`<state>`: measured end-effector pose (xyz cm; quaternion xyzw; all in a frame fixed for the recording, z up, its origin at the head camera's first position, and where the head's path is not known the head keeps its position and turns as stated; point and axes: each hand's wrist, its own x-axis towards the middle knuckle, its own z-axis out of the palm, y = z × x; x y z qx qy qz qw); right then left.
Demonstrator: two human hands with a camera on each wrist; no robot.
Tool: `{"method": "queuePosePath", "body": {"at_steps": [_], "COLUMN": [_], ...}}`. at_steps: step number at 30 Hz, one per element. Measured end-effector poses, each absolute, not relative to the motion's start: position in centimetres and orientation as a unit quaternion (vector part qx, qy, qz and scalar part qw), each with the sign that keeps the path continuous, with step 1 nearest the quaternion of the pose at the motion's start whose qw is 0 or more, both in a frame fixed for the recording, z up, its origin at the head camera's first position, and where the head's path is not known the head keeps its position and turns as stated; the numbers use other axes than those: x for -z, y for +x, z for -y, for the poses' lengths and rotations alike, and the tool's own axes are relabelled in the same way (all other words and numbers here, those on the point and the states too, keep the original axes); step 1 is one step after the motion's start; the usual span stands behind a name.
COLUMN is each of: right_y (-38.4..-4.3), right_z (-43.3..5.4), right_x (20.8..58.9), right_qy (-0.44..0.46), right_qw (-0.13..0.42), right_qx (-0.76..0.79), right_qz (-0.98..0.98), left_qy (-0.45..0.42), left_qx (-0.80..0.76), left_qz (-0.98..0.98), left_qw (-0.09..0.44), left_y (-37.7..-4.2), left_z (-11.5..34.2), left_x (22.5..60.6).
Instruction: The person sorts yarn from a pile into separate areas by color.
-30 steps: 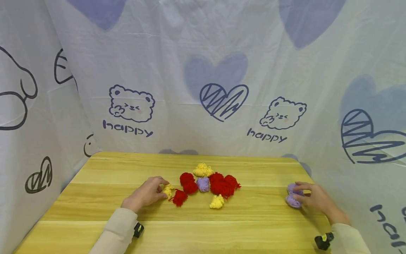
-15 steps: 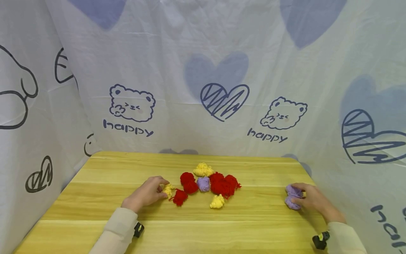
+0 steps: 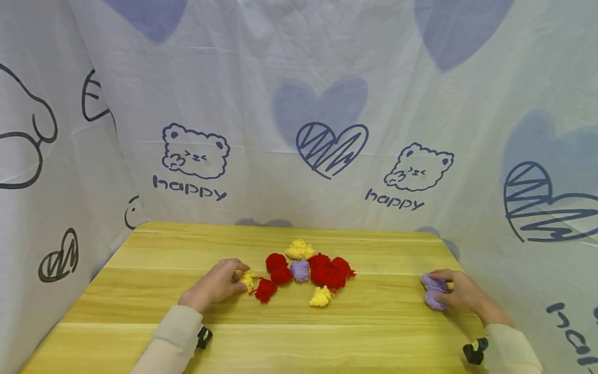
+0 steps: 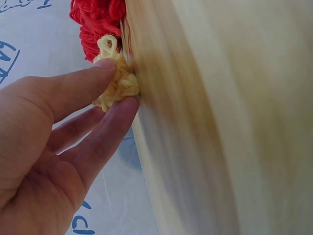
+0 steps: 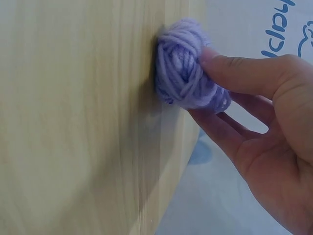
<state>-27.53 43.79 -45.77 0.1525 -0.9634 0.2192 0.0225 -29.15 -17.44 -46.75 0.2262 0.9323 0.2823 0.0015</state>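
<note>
My left hand (image 3: 217, 283) pinches a small yellow ball of yarn (image 4: 122, 83) between thumb and fingers, low over the wooden table (image 3: 261, 345). Just right of it lies a small red ball of yarn (image 3: 265, 290). Over at the table's right side, my right hand (image 3: 467, 293) grips a purple ball of yarn (image 5: 181, 68), thumb on one side and fingers on the other. In the head view this purple yarn shows two rounded lobes; part of it is covered by the fingers.
Mid-table sits a cluster of yarn: a red pair (image 3: 279, 270), a small purple ball (image 3: 300, 270), a larger red bunch (image 3: 330, 271) and a yellow bundle (image 3: 299, 250) behind. Nearer stands another yellow ball (image 3: 320, 296). A printed white cloth (image 3: 261, 176) hangs beyond the table's back edge.
My right hand has closed its grip on the purple yarn, shifting and turning it slightly. My left hand stays in place with the yellow yarn.
</note>
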Motion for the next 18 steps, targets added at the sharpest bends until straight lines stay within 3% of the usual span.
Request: {"method": "queuePosePath", "body": {"at_steps": [18], "right_y": [-27.60], "right_z": [-44.45], "right_x": [45.27], "right_qy": [0.151], "right_qw": [-0.006], "right_qx": [-0.228], "right_qz": [0.962], "left_qy": [0.217], "left_qx": [-0.302], "left_qz": [-0.928], "left_qw": [0.010], "left_y": [-29.08], "left_z": [17.46], "left_x": [46.41]}}
